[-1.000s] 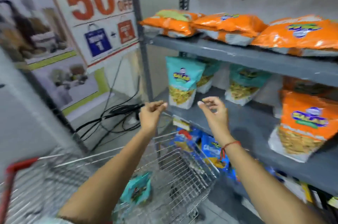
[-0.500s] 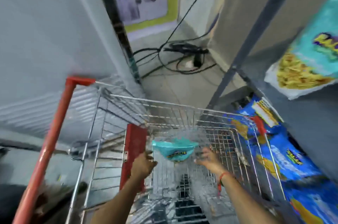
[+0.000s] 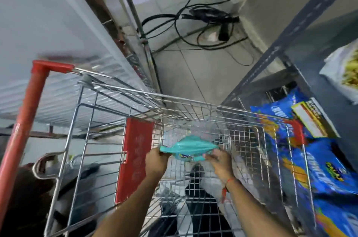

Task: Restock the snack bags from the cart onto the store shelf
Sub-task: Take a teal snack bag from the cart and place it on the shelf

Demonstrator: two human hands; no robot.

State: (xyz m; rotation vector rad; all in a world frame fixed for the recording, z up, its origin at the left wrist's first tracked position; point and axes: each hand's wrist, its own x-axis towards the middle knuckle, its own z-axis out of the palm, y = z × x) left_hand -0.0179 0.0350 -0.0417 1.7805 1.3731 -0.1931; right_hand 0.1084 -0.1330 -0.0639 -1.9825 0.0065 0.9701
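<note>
A teal snack bag [image 3: 188,147] sits deep inside the wire shopping cart [image 3: 203,112]. My left hand [image 3: 156,161] grips the bag's left edge and my right hand [image 3: 219,160], with a red thread on its wrist, grips the right edge. The bag is held between both hands above the cart's bottom. The grey metal store shelf [image 3: 290,39] rises on the right, with blue snack bags [image 3: 319,159] on its lowest level and a pale bag [image 3: 344,74] on the level above.
The cart's red handle [image 3: 25,120] runs along the left and a red flap [image 3: 135,157] stands beside my left hand. Black cables [image 3: 205,23] lie tangled on the tiled floor ahead. A metal pole [image 3: 143,39] stands close to the cart's far side.
The view has swung down from the shelf into the cart. Both hands dropped from shelf height into the cart and have closed on the teal bag's two edges.
</note>
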